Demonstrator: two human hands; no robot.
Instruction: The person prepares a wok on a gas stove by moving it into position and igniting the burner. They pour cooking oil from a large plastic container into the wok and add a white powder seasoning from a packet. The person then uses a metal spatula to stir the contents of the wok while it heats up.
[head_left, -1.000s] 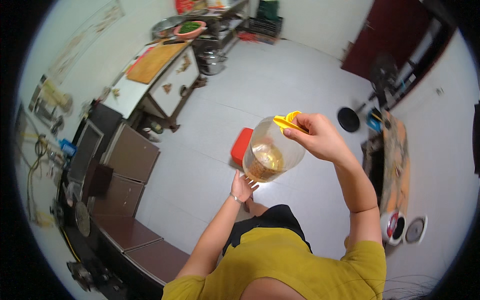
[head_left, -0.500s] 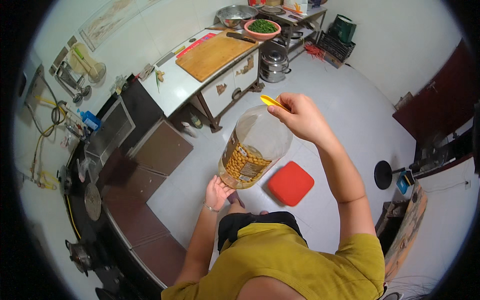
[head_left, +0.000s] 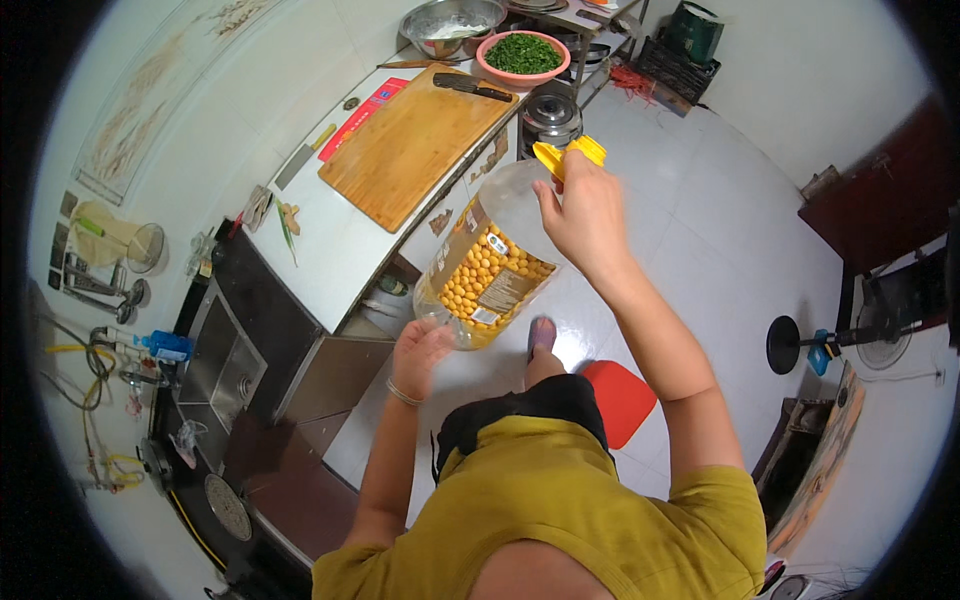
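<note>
A large clear plastic oil jug (head_left: 492,275) hangs tilted in front of my body, its label printed with yellow beans. Its yellow handle and cap (head_left: 588,150) are at the upper right end. My right hand (head_left: 585,215) is closed round that handle. At the jug's lower left end, my left hand (head_left: 424,348) grips the base, with some fingers hidden behind or under it. A little pale liquid seems to lie in the bottom of the jug; how much, I cannot tell.
Ahead is a white counter with a wooden cutting board (head_left: 415,140), a dark-handled knife (head_left: 470,87), a pink basin of chopped greens (head_left: 522,55) and a steel bowl (head_left: 450,25). A sink (head_left: 225,355) is at left. A red stool (head_left: 620,402) stands on the floor beside my legs.
I have stepped forward, so the counter is nearer and the red stool has slipped back beside my legs. The jug, still in both hands, has tipped slightly and moved up in view.
</note>
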